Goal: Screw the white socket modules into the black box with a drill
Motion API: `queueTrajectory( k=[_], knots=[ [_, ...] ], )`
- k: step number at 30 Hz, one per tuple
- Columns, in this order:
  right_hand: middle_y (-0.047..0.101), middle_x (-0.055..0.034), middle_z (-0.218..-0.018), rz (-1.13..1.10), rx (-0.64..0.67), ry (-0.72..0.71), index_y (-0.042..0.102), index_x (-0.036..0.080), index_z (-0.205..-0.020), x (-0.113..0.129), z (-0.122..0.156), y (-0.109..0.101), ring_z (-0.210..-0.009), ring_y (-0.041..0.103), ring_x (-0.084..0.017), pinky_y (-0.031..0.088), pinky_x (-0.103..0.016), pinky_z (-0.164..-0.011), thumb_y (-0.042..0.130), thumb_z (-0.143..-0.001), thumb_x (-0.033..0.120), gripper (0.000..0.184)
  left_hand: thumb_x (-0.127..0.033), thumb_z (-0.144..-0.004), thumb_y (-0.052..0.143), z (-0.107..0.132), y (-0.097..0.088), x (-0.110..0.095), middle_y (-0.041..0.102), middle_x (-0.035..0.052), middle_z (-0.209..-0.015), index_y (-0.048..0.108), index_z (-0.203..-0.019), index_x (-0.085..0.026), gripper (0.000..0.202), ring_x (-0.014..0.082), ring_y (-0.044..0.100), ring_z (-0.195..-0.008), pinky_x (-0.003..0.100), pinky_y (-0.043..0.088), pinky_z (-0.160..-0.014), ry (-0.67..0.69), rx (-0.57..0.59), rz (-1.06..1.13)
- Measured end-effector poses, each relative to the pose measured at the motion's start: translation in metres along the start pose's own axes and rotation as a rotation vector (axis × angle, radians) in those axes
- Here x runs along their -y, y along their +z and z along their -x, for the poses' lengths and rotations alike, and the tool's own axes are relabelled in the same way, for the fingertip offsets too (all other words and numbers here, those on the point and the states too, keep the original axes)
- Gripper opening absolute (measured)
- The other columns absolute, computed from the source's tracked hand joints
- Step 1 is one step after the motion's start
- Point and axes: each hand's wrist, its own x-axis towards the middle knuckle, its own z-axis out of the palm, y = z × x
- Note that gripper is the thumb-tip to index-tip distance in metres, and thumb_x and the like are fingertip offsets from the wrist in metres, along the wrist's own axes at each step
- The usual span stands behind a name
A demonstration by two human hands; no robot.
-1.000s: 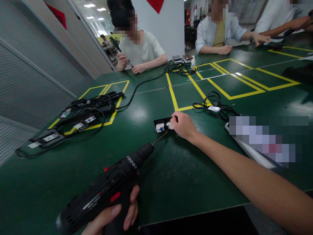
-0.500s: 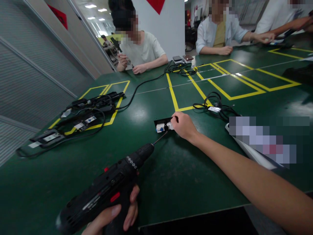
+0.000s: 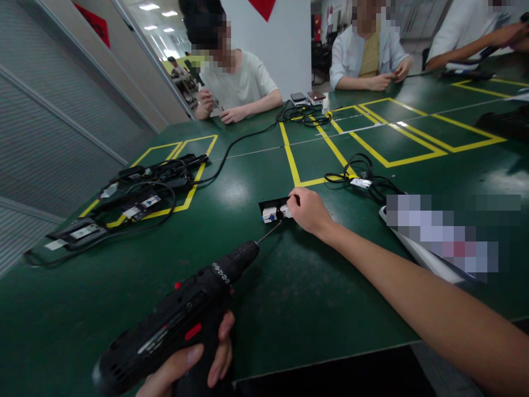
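Note:
My left hand point(image 3: 190, 368) is wrapped round the grip of a black cordless screwdriver point(image 3: 177, 314) with red buttons. Its thin bit point(image 3: 270, 231) points up and right at a small black and white module point(image 3: 273, 210) lying on the green table point(image 3: 268, 309). My right hand point(image 3: 311, 211) reaches in from the right, fingers closed on the module's right end, pinning it to the table. The bit tip touches or nearly touches the module's near edge.
Several black adapters with cables point(image 3: 136, 196) lie at the left inside yellow tape boxes point(image 3: 188, 196). A coiled black cable point(image 3: 363, 179) sits right of the module. A white strip point(image 3: 421, 256) lies at the right. Other people point(image 3: 243, 82) sit at the far edge.
The view has shifted slightly; both my hands, the screwdriver and the module hold the same pose. A person at the far right has drawn both hands together.

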Motion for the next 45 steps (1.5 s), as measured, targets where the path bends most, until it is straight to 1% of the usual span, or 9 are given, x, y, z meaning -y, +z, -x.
queueTrajectory(
  k=[6,10,13,18,22,28,33,39,45],
  knots=[
    [0.062,-0.0087,-0.083,0.002,-0.005,0.0,0.059,0.014,-0.083,-0.0018,-0.0004,0.0015,-0.078,0.055,-0.016,0.038,-0.027,-0.072,0.037,-0.084,0.023,0.023,-0.027,-0.075,0.048,0.0,-0.004,0.0012,0.053,0.0063,-0.079,0.043,-0.118,-0.015,0.045,0.0132,0.047,-0.04,0.033,0.039,-0.042,-0.013,0.026,-0.009],
    [0.062,-0.0087,-0.083,-0.002,-0.006,-0.001,0.059,0.015,-0.083,-0.002,-0.0004,0.0016,-0.078,0.055,-0.017,0.038,-0.028,-0.072,0.038,-0.084,0.023,0.023,-0.027,-0.076,0.047,0.0005,-0.0062,0.0025,0.054,0.0069,-0.081,0.051,-0.103,-0.015,0.029,0.0132,0.047,-0.041,0.033,0.04,-0.044,-0.024,0.018,0.012],
    [0.062,-0.0086,-0.083,-0.002,-0.006,-0.004,0.059,0.015,-0.083,-0.0015,-0.0004,0.0011,-0.078,0.055,-0.017,0.038,-0.028,-0.072,0.037,-0.084,0.023,0.023,-0.027,-0.074,0.05,0.0006,-0.0054,0.0024,0.055,0.0064,-0.08,0.052,-0.1,-0.016,0.028,0.0124,0.046,-0.04,0.032,0.039,-0.042,-0.02,0.004,0.02],
    [0.062,-0.0085,-0.083,-0.01,-0.005,-0.01,0.059,0.015,-0.083,-0.0007,0.0002,0.0,-0.077,0.055,-0.016,0.038,-0.027,-0.072,0.037,-0.085,0.023,0.023,-0.027,-0.078,0.045,0.0018,-0.0074,0.003,0.054,0.006,-0.064,0.056,-0.092,-0.013,0.022,0.0161,0.047,-0.044,0.033,0.04,-0.046,-0.031,0.044,0.011],
    [0.062,-0.0086,-0.083,-0.004,0.002,0.0,0.059,0.015,-0.083,0.0,0.0002,-0.0008,-0.077,0.055,-0.016,0.038,-0.027,-0.071,0.037,-0.084,0.023,0.023,-0.025,-0.078,0.044,0.002,-0.0099,0.0037,0.056,0.0086,-0.083,0.052,-0.102,-0.015,0.027,0.0135,0.046,-0.044,0.033,0.04,-0.046,-0.021,0.035,0.025],
    [0.062,-0.0079,-0.082,-0.001,-0.006,-0.01,0.058,0.015,-0.081,-0.0002,0.0005,-0.0005,-0.076,0.055,-0.016,0.038,-0.027,-0.07,0.037,-0.084,0.023,0.023,-0.025,-0.078,0.044,0.0025,-0.0075,0.0023,0.055,0.0071,-0.082,0.047,-0.111,-0.018,0.034,0.0139,0.046,-0.044,0.033,0.04,-0.046,-0.035,0.018,0.023],
    [0.062,-0.0085,-0.084,0.008,-0.003,-0.009,0.058,0.015,-0.082,-0.0008,-0.0005,0.0003,-0.078,0.055,-0.017,0.038,-0.028,-0.073,0.037,-0.084,0.022,0.023,-0.027,-0.075,0.049,0.0025,-0.0072,0.0028,0.056,0.0086,-0.081,0.056,-0.094,-0.013,0.024,0.0134,0.045,-0.043,0.032,0.038,-0.044,-0.045,-0.009,0.044],
    [0.062,-0.0088,-0.084,0.006,-0.001,-0.011,0.058,0.015,-0.082,-0.0012,-0.0009,0.0,-0.078,0.055,-0.017,0.038,-0.028,-0.072,0.037,-0.084,0.023,0.022,-0.026,-0.077,0.046,0.0009,-0.0092,0.0032,0.056,0.006,-0.071,0.055,-0.101,-0.014,0.028,0.0142,0.046,-0.043,0.032,0.039,-0.045,-0.024,0.059,0.018],
    [0.061,-0.008,-0.082,-0.001,-0.01,-0.032,0.057,0.015,-0.08,-0.0017,-0.0003,0.0004,-0.075,0.054,-0.016,0.038,-0.028,-0.07,0.037,-0.085,0.023,0.022,-0.026,-0.077,0.046,0.0021,-0.0071,0.0016,0.057,0.0048,-0.082,0.045,-0.116,-0.023,0.039,0.0137,0.046,-0.043,0.032,0.039,-0.045,-0.048,-0.001,0.013]
  ],
)
